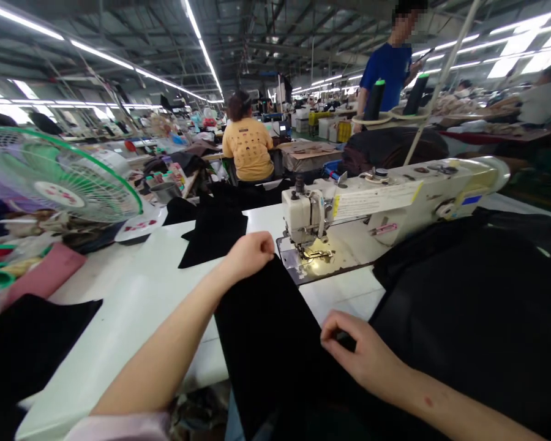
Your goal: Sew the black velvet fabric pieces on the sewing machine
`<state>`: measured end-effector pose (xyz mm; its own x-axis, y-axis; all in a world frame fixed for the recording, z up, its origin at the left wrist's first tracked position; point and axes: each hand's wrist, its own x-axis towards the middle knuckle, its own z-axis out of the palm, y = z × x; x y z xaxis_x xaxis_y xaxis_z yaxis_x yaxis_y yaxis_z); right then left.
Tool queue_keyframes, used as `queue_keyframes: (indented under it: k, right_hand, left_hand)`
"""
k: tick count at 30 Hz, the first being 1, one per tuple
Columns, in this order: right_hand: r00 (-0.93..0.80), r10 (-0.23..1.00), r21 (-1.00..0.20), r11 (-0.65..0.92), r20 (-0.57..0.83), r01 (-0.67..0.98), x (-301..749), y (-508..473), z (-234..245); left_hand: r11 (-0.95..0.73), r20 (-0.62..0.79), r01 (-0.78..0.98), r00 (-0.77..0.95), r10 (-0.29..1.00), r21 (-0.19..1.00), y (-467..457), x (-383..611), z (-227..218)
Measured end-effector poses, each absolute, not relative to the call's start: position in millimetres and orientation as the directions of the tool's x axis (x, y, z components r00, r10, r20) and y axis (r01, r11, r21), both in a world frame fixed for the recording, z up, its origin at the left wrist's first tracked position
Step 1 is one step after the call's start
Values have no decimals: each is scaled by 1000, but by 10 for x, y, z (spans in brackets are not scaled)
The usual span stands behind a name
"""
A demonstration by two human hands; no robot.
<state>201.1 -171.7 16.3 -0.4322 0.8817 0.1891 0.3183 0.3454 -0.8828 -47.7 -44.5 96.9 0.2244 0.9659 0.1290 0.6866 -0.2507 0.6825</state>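
Note:
A long piece of black fabric point(270, 331) stretches from the white tabletop down over its front edge. At its far corner, just left of the sewing machine's needle plate, my left hand point(252, 254) pinches the cloth with curled fingers. Lower and to the right, my right hand point(356, 346) grips the fabric's right edge between thumb and forefinger. The white sewing machine point(349, 202) stands beyond my hands, its lamp lighting the presser foot point(310, 250). No cloth lies under the foot.
More black fabric lies behind my left hand point(215, 229), at the far left point(32, 343) and in a large heap at right point(482, 306). A green-rimmed fan point(59, 177) stands at left. A person in yellow point(248, 147) sits ahead; another in blue point(386, 70) stands behind the machine.

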Motion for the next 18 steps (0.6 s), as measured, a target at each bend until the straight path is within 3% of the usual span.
queue_keyframes:
  k: [3,7,10,14,18]
  right_hand:
    - [-518,814,-771,500,263,395,2044,-1707,-18]
    - [-674,609,-404,789,417,463,2180,-1653,-120]
    - [-720,544,-230,838,432,495,2233,-1615,-133]
    - [-703,535,-158,834,469,529,2211,-1565,-150]
    - [-633,582,-246,804,510,541,2183,-1533,-161]
  left_hand:
    - [-261,87,684,278,956,682,-198,-264,543]
    - [-284,154,669,248,956,687,-212,-142,101]
    - [-306,215,677,217,952,669,-264,-141,-16]
    - [-347,272,706,222,936,618,-183,-94,-34]
    - [-365,277,707,243,930,606,-84,-57,-28]
